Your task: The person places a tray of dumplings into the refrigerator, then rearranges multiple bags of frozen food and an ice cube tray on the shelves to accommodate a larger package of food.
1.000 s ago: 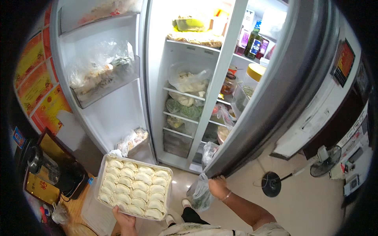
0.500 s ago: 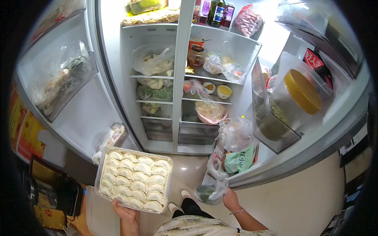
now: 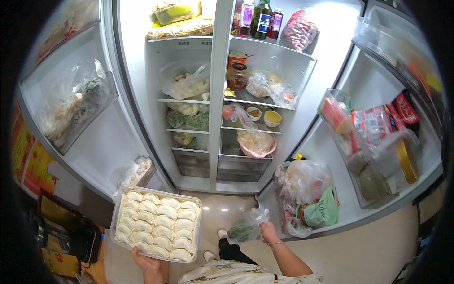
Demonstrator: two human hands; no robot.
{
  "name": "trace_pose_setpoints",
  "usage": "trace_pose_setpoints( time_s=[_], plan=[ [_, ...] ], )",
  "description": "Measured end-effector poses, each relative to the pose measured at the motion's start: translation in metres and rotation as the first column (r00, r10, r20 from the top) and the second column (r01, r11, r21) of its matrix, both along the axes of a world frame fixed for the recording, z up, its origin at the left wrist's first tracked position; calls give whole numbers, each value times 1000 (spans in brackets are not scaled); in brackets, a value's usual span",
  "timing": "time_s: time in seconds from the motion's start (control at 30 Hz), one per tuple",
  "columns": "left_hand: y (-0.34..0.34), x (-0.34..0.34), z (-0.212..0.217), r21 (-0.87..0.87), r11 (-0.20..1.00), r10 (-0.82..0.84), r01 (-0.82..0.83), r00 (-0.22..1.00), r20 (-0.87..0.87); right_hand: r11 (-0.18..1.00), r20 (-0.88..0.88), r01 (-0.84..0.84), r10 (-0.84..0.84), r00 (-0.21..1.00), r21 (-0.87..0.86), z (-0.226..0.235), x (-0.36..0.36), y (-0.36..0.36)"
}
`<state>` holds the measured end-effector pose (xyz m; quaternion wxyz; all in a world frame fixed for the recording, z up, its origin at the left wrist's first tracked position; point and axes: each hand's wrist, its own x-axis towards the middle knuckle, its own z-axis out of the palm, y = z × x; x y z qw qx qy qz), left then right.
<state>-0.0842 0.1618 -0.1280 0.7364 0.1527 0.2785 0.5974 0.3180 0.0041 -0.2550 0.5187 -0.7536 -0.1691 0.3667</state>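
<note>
My left hand (image 3: 145,261) grips the near edge of a clear plastic tray (image 3: 199,225), which is tilted toward me. Rows of pale uncooked dumplings (image 3: 163,221) fill it. In my right hand (image 3: 269,233) is the gathered top of a thin clear plastic bag (image 3: 242,229) with dark green leaves inside. The bag hangs above the floor, between the two open doors of the fridge (image 3: 218,104). Close to my right hand, the right door's bottom shelf holds several plastic bags (image 3: 305,180) and a green packet (image 3: 320,209).
The left door (image 3: 101,128) stands open beside the tray. Jars and red packets fill the right door's middle bin (image 3: 350,156). Food bags, bowls (image 3: 272,119) and bottles (image 3: 261,20) sit on the inner shelves. At lower left, a black appliance (image 3: 82,239) stands on a wooden surface.
The right door has swung wider, to the right. My right hand has drawn the bag of greens away from that door's bottom shelf. The dumpling tray has shifted slightly left and down.
</note>
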Motion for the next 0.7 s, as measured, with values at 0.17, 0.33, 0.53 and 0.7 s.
trace_pose_setpoints(
  time_s=[0.17, 0.33, 0.53, 0.7],
  plan=[
    [2, 13, -9, -30, 995, 97, -99, 993, -69, 905, -555, 354, -173, 814, 237, -11, 37, 74],
    [0, 51, 28, -338, 886, 289, -318, 948, -135, 774, -857, 630, -282, 432, 62, -30, 91, 130],
    [-1, 113, 51, -297, 813, 434, -502, 860, -268, 869, -966, 486, -199, 167, -95, -48, 169, 180],
    [29, 136, 49, -288, 836, 418, -467, 882, -216, 829, -957, 558, -198, 213, -48, -77, 178, 228]
  ],
)
